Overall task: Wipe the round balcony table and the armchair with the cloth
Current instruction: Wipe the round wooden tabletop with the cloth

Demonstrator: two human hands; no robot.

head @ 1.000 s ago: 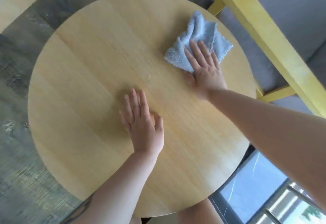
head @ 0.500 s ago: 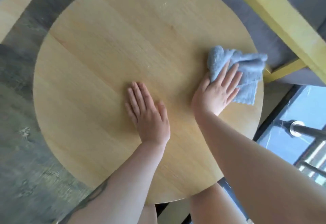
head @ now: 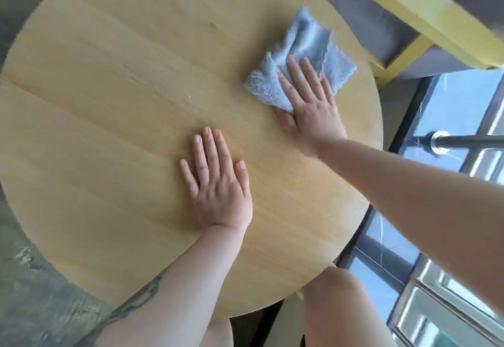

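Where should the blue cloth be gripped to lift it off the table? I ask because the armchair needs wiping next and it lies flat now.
Probably at the raised, bunched fold at the far end of the cloth, from above. That ridge stands up off the round table, so fingers can pinch it. The right hand presses the near part flat; the left hand rests on bare wood.

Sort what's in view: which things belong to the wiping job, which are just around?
Job:
- round table, being wiped
- blue cloth, pressed flat under the right hand
- left hand, flat on the tabletop
- armchair, yellow frame and grey cushion, beyond the table

Just around:
- metal railing on the right
- glass panel behind it
- grey floor
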